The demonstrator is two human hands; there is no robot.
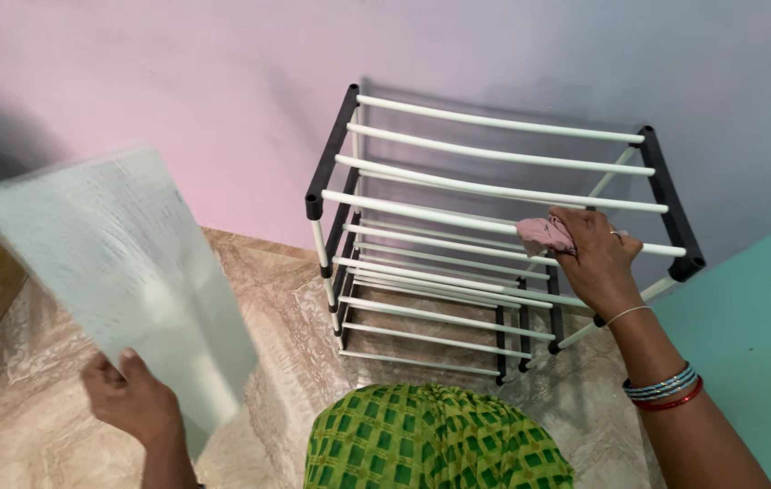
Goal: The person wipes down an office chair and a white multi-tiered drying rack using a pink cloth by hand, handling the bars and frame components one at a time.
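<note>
**One cloth, one rack, one loose sheet: both hands busy at the wall**

Your right hand is clenched around a small pink cloth, pressing it on the front white bar of the top tier of a shoe rack, which stands on the marbled floor against a pink-to-lilac wall. Your left hand grasps the lower edge of a pale, translucent sheet, held up and away to the left; it shows blurred.

The risks, as judged from here: the sheet is pinched by one edge only, so it could bend, slip from your grip or swing into the rack. The rack looks light, and hard pressure at its front bar might tip it or pop a bar from the black end pieces. The cloth is bunched small and could drop between the bars to the tiers below.

The count: one cloth, one sheet, one rack. The top tier carries four white bars; at least two more tiers lie beneath, their bars overlapping too much for a sure count. Two hands are in view, both yours. Green checked fabric fills the bottom edge.
</note>
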